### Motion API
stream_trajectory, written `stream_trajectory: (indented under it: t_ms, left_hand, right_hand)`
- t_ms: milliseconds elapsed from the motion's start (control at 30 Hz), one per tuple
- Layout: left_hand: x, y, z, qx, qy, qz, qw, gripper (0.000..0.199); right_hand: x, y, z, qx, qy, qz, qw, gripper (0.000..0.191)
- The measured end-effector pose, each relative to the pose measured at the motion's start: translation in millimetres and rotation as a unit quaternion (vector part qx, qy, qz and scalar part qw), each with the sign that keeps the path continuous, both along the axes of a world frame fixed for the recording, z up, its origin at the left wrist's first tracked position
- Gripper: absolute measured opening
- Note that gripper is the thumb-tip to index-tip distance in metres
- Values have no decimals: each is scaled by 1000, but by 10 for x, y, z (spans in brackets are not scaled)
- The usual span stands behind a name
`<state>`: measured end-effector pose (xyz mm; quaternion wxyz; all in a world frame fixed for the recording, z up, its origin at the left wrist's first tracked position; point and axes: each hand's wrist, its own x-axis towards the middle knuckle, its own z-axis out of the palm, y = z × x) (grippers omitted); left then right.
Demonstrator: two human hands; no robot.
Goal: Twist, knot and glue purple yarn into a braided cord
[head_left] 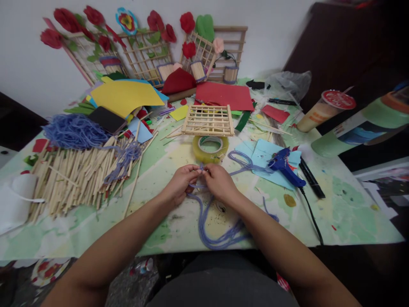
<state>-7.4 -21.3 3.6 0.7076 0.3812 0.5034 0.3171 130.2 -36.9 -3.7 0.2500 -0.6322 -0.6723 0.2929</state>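
Note:
My left hand (181, 183) and my right hand (220, 182) meet above the table, thumbs and fingertips pinched on blue-purple yarn (204, 221). Its strands loop down between my wrists and run out under my right forearm; another loop lies to the right of my right hand. How the yarn is twisted or knotted at my fingertips is too small to tell. Right behind my hands lies a roll of yellowish tape (198, 150). A small lattice of wooden sticks (208, 120) rests at the far edge of the roll.
Loose wooden sticks (73, 183) and a yarn heap (75, 131) lie left. A blue glue gun (286, 168), its cord trailing to the front edge, rests on light blue paper (260, 153). A drink cup (326, 110) and bottle (358, 125) stand right. Paper flowers and lattices line the wall.

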Motion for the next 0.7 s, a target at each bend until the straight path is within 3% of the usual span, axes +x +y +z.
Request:
stream_trajectory:
  t_ms: [300,467,567,700]
  left_hand:
    - [-16,11,-50,48,80,-35,995,22]
    - [-39,39,-105,107,112,-51,987,25]
    - [-102,94,-58,184,187,-93,960,23]
    - [-231,157,157,293,326,-102,893,17]
  right_hand:
    - [102,83,-49,-38,76,-6,996,21]
    - [70,73,-47,-38,47,-29,998,22]
    - [60,62,-47,-30,44,-32,998,20]
    - [55,52,-64,-14,44,-38,998,23]
